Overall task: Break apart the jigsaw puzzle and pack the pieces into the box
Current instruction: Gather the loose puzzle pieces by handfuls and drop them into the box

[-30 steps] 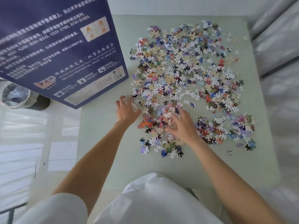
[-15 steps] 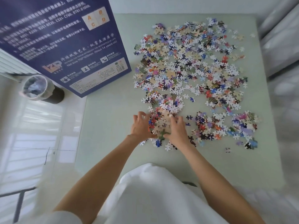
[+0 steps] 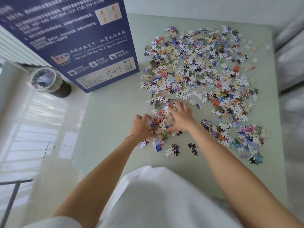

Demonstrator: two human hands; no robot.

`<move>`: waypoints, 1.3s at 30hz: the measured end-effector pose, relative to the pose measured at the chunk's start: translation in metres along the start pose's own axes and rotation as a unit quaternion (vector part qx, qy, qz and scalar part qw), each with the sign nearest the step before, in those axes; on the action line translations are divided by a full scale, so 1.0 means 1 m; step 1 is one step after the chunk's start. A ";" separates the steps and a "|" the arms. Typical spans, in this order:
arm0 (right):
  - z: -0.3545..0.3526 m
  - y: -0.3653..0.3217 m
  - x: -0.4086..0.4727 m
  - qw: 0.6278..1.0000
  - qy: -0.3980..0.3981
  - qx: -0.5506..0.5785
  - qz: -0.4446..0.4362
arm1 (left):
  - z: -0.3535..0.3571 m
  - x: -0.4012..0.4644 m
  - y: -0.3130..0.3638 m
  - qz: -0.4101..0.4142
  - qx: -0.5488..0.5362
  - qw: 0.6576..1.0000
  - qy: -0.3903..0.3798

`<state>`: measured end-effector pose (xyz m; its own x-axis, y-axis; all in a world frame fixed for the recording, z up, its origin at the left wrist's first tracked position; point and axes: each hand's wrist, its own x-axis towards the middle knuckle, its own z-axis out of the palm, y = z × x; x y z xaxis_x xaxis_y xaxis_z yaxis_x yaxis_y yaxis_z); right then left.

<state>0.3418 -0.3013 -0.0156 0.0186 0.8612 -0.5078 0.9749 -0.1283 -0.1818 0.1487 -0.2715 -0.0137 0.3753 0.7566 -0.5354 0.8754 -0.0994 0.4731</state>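
Scooping up loose puzzle pieces is the step going on right now. Both hands work at a small heap [image 3: 162,124] in the middle of the frame. The left hand [image 3: 141,126] has its fingers curled around the left side of that heap, grasping pieces. The right hand [image 3: 181,116] lies on the other side with fingers spread flat, pressing on pieces and gripping none.

Most of the jigsaw looks broken up already. The big spread of pieces [image 3: 202,63] covers the upper right of the frame on the pale green table [image 3: 108,129], and a smaller bunch [image 3: 243,137] sits at the right.

The box [image 3: 70,38] stands in the upper left of the frame, its dark blue printed side facing us. Its long side runs from the upper left down toward the middle. I cannot see its opening.

Next, I think the hands must squeeze the heap together, lift it, and carry it up and left to the box without dropping bits.
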 end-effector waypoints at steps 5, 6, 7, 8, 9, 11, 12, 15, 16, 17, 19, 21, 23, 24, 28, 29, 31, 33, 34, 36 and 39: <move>0.003 -0.010 -0.005 0.998 0.024 0.053 -0.030 | -0.001 0.001 -0.002 -0.006 -0.018 1.000 0.005; 0.004 -0.010 -0.007 0.996 0.029 0.079 -0.029 | -0.001 0.001 -0.002 -0.008 -0.025 1.000 0.006; 0.006 -0.011 -0.010 0.994 0.034 0.101 -0.028 | -0.002 0.001 -0.002 -0.011 -0.032 0.999 0.008; 0.007 -0.012 -0.013 0.992 0.040 0.117 -0.027 | -0.003 0.002 -0.002 -0.014 -0.037 0.999 0.012; 0.009 -0.012 -0.016 0.990 0.046 0.130 -0.026 | -0.004 0.002 -0.002 -0.015 -0.039 0.999 0.014; 0.013 -0.014 -0.021 0.986 0.062 0.154 -0.014 | -0.004 0.003 -0.002 -0.015 -0.048 0.999 0.010; 0.013 -0.016 -0.023 0.983 0.071 0.166 -0.007 | -0.004 0.003 -0.001 -0.014 -0.053 0.998 0.005; 0.014 -0.018 -0.028 0.976 0.096 0.194 0.008 | -0.005 0.003 0.002 -0.008 -0.067 0.998 -0.006; 0.015 -0.018 -0.029 0.974 0.104 0.199 0.012 | -0.005 0.003 0.002 -0.003 -0.068 0.998 -0.008; 0.016 -0.017 -0.030 0.972 0.112 0.206 0.016 | -0.005 0.003 0.003 0.002 -0.069 0.998 -0.011; 0.019 -0.017 -0.031 0.967 0.130 0.219 0.026 | -0.003 0.002 0.004 0.007 -0.074 0.997 -0.018; 0.021 -0.017 -0.033 0.962 0.145 0.229 0.032 | -0.002 0.001 0.009 0.006 -0.065 0.998 -0.025; 0.020 -0.017 -0.035 0.958 0.156 0.236 0.034 | 0.000 0.000 0.013 0.000 -0.047 0.999 -0.020; 0.019 -0.017 -0.036 0.957 0.158 0.239 0.035 | 0.001 0.001 0.015 -0.004 -0.043 0.999 -0.012; 0.015 -0.013 -0.040 0.955 0.164 0.245 0.045 | 0.003 0.004 0.022 -0.023 -0.052 0.998 0.021; 0.014 -0.011 -0.040 0.954 0.168 0.245 0.049 | 0.003 0.005 0.022 -0.024 -0.048 0.998 0.021; 0.012 -0.008 -0.042 0.951 0.176 0.246 0.058 | 0.003 0.005 0.021 -0.018 -0.043 0.999 0.020; 0.012 -0.004 -0.043 0.947 0.190 0.248 0.072 | 0.002 0.005 0.019 -0.008 -0.049 0.999 0.023; 0.013 -0.003 -0.044 0.945 0.199 0.249 0.079 | 0.001 0.005 0.018 -0.002 -0.054 0.998 0.023; 0.014 -0.001 -0.045 0.939 0.214 0.254 0.088 | -0.001 0.003 0.015 0.004 -0.068 0.998 0.018; 0.017 0.001 -0.047 0.937 0.217 0.261 0.082 | -0.004 0.005 0.004 -0.002 -0.111 0.994 0.016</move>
<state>0.3385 -0.3500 -0.0064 0.3577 0.9133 -0.1949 0.7125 -0.4018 -0.5752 0.1532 -0.2660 -0.0114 0.3591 0.7777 -0.5159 0.7869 0.0450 0.6154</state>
